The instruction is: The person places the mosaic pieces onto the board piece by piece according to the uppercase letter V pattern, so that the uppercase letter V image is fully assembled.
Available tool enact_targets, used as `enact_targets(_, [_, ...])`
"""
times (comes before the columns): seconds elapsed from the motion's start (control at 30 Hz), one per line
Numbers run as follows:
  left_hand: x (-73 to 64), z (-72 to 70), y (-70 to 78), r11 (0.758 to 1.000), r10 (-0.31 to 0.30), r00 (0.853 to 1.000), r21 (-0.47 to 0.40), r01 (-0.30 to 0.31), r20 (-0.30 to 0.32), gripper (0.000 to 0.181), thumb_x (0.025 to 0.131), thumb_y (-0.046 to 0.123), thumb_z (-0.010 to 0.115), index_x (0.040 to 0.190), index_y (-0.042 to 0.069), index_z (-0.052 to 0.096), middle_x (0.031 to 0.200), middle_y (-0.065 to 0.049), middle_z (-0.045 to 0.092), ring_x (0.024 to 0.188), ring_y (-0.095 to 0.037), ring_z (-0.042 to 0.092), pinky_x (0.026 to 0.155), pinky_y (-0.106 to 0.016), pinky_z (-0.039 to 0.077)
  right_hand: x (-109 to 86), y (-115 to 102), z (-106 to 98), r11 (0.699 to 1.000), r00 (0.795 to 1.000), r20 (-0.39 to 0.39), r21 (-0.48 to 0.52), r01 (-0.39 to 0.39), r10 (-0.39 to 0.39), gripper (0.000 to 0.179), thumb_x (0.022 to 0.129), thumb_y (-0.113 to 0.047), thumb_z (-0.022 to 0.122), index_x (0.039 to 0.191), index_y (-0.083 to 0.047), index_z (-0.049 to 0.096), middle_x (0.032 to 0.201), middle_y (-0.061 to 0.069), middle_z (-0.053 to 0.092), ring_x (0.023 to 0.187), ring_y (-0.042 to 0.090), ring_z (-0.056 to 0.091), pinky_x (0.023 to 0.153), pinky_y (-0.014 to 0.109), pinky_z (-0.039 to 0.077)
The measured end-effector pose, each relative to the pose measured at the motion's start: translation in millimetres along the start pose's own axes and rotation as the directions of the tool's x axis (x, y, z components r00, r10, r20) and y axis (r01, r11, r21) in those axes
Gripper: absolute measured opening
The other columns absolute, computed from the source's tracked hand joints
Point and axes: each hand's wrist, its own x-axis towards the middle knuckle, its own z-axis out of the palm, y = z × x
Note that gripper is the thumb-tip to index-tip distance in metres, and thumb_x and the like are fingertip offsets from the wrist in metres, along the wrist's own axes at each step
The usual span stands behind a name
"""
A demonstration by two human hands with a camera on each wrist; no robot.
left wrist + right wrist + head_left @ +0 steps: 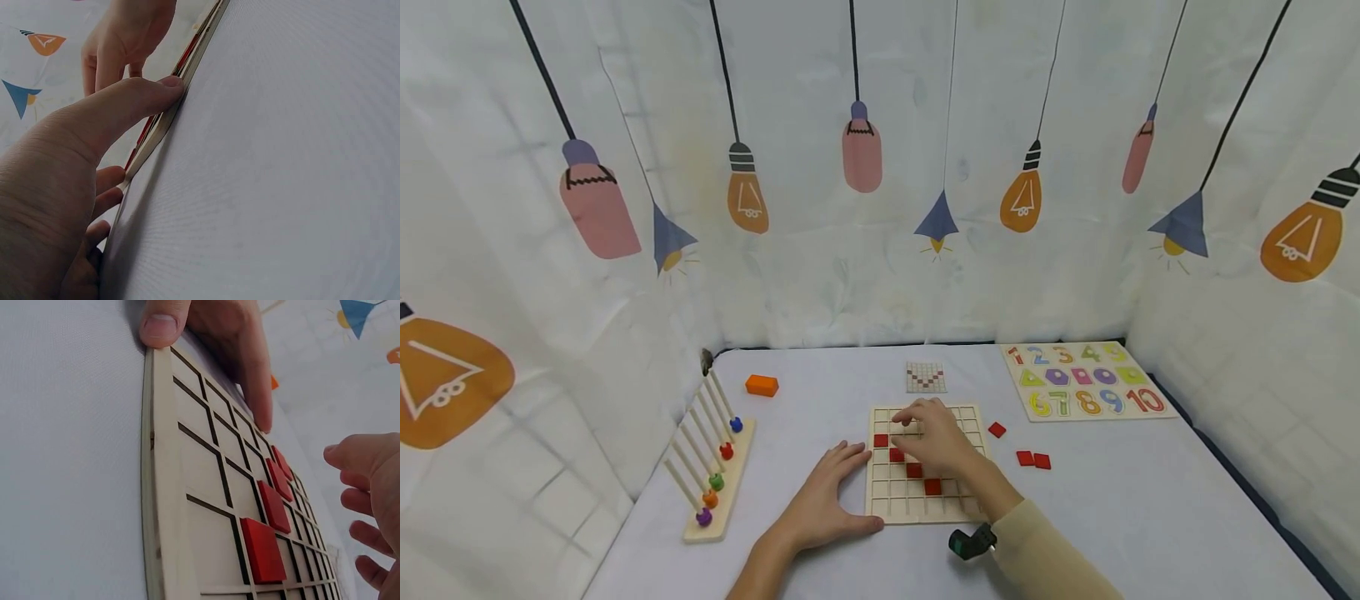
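Observation:
A wooden grid board (898,508) lies on the white table, with several red square tiles (913,471) set in a diagonal line across its cells. Along the board's left side, my left hand (823,500) is spread, its thumb on the near-left corner and its fingertips by the left edge. Over the board's upper middle hovers my right hand (936,437), fingers loosely bent. In the right wrist view this hand (375,487) is raised clear of the tiles, and no tile shows in it. Three loose red tiles (1026,458) lie right of the board.
Behind the board is a small pattern card (927,377). An orange block (762,385) and a wooden peg stand (730,492) with coloured beads are on the left. A number puzzle board (1090,381) lies at back right. Fabric walls (880,283) surround the table.

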Motion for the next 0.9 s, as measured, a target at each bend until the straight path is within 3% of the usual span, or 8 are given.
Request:
enact_targets(0.4, [-0.3,-0.8,1.6,1.000,-0.013,1.000,0.001,0.013,0.006,0.110,0.072,0.073,0.094,0.165,0.028,0.055,0.176,0.007,0.046,0.173,-0.034,0.025,0.134,-0.074,0.027,-16.3,19.7,-32.4,0.998,0.993,-0.103,0.032,-0.061,0.064,0.032,0.098,-0.029,0.087,0.127,-0.018,0.082,0.123,0.003,0.076,0.123,0.022,0.056,0.103,0.052,0.052])
enact_targets(0.9, [-0.1,-0.1,2.8,1.000,-0.020,1.000,0.008,0.020,0.005,0.110,0.071,0.074,0.093,0.165,0.028,0.055,0.176,0.008,0.046,0.173,-0.034,0.025,0.134,-0.074,0.027,-32.6,59.6,-62.8,0.991,0.982,-0.132,-0.007,-0.137,0.135,0.035,0.098,-0.030,0.087,0.130,-0.015,0.080,0.122,0.005,0.076,0.122,0.027,0.059,0.101,0.050,0.052])
